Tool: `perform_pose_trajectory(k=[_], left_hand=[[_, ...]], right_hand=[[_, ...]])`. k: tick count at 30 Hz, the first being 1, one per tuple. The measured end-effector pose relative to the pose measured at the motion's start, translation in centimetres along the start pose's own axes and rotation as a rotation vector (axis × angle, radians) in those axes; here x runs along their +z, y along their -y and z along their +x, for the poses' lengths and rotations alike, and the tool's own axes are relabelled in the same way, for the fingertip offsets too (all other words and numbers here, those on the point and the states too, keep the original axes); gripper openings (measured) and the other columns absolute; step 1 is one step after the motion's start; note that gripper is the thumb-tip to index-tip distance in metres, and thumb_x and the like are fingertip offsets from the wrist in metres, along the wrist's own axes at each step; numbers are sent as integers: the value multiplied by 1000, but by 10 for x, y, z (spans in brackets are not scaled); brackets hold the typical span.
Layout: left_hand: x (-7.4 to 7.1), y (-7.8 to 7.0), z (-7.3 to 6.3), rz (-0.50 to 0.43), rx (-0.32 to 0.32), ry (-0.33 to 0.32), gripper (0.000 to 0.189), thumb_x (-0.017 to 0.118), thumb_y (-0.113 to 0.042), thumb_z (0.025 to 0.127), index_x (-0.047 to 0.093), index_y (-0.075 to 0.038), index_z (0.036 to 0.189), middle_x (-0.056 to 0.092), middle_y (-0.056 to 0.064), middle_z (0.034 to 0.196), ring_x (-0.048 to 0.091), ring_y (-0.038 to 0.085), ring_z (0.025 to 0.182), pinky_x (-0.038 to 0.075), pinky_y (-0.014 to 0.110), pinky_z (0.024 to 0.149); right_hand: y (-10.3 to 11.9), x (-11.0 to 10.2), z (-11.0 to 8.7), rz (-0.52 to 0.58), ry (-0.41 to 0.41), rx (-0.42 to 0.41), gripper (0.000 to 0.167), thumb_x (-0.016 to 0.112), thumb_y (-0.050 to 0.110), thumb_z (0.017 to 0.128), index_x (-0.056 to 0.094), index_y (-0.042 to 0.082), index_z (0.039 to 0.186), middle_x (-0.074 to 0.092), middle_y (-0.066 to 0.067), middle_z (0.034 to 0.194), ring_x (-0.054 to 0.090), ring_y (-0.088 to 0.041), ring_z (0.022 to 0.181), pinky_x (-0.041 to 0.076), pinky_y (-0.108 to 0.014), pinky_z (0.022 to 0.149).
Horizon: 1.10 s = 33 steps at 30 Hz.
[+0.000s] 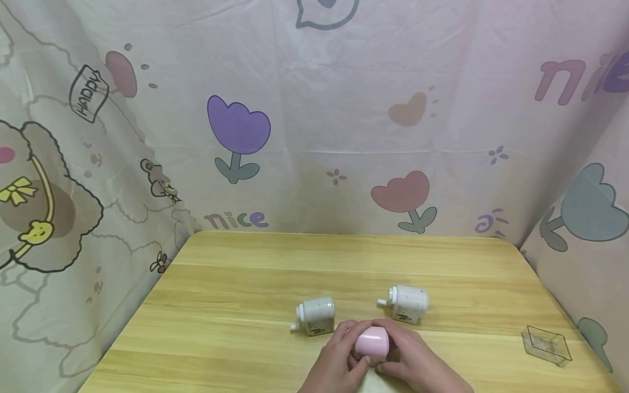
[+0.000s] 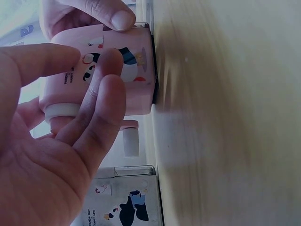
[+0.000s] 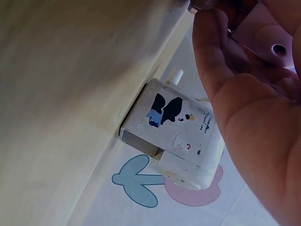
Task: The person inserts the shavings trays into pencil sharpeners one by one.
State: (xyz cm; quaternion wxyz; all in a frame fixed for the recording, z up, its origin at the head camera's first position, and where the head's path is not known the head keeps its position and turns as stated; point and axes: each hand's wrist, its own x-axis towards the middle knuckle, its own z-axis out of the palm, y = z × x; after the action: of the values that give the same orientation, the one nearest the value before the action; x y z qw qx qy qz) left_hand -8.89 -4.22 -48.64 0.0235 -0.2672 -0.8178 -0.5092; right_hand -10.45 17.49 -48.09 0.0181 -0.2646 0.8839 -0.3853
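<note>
A pink panda-print crank pencil sharpener [image 1: 372,342] is occupying five o'clock of the head view, the left hand [image 1: 338,357] and right hand [image 1: 411,353] gripping it. Around it, a white sharpener [image 1: 318,315] is resting at ten o'clock, a second white sharpener [image 1: 411,303] at half past one, a clear box [image 1: 543,353] at three.

Pale, lightly creased cloth [image 1: 314,71] hangs behind the table [image 1: 211,305] and along both its sides. The back bears a purple tulip [image 1: 239,129], a red tulip [image 1: 402,192], an orange heart [image 1: 409,110] and "nice" [image 1: 237,220]; the left, a bow [image 1: 17,191]; the right, a grey-blue tulip [image 1: 592,207]. The table has yellow wood grain and rounded far corners, under soft light.
</note>
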Motion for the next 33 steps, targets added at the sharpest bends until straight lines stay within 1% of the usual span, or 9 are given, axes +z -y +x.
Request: perform_pose_trajectory(k=[5,10,18,20,23,26,28,30,33], left_hand=[[0,0,0,11,-20,6,70,74,5,83,56,-21,146,56,5,130,51,-8,75,52,16,65],[0,1,0,52,-32,6,69,74,7,86,56,-22,146,57,3,131,52,-6,81,51,17,71],[-3,4,1,73,42,-24,62,75,7,87,57,-13,143,57,8,130,55,-2,87,53,18,73],[-5,4,3,64,29,-32,61,74,7,88,57,-12,143,56,9,130,55,-1,87,54,19,73],[-6,3,6,27,-35,-29,62,72,7,90,55,-14,145,55,9,133,56,-1,88,54,20,72],[-7,3,10,7,-90,-27,62,70,7,92,54,-17,147,54,8,136,56,-1,88,55,20,72],[-6,3,13,4,-104,-29,61,70,6,92,55,-17,146,54,9,138,57,-1,86,55,20,72],[-5,3,16,16,-99,-32,60,70,6,92,55,-15,146,54,10,139,57,0,88,55,21,74],[-2,2,21,53,-84,-28,59,70,5,93,54,-15,147,55,8,140,61,6,98,56,25,82]], right_hand=[[-1,1,-1,4,-7,-15,62,88,20,82,59,23,136,64,14,128,60,-7,115,52,-31,100],[-1,2,0,-19,-22,-26,66,89,16,79,58,19,137,65,11,128,60,-7,114,52,-32,99],[3,0,-2,-15,1,62,86,91,22,73,49,5,147,61,0,136,58,-15,119,51,-39,102],[2,-2,-2,-7,7,82,90,92,26,73,47,4,149,60,-1,135,58,-18,117,52,-41,100],[0,-8,-3,5,6,105,88,91,30,75,48,5,148,63,-1,129,61,-19,112,54,-41,95],[-5,-18,-7,44,8,127,66,87,32,82,60,7,136,67,4,114,63,-13,100,57,-34,85],[-9,-26,-11,81,15,136,38,83,32,87,69,12,117,68,7,99,63,-8,88,57,-30,75],[-13,-34,-15,112,8,131,16,78,30,92,69,16,95,65,10,84,58,-4,75,53,-25,64],[-19,-47,-21,104,-41,159,24,73,29,97,62,20,78,57,12,71,51,-3,64,48,-24,57]])
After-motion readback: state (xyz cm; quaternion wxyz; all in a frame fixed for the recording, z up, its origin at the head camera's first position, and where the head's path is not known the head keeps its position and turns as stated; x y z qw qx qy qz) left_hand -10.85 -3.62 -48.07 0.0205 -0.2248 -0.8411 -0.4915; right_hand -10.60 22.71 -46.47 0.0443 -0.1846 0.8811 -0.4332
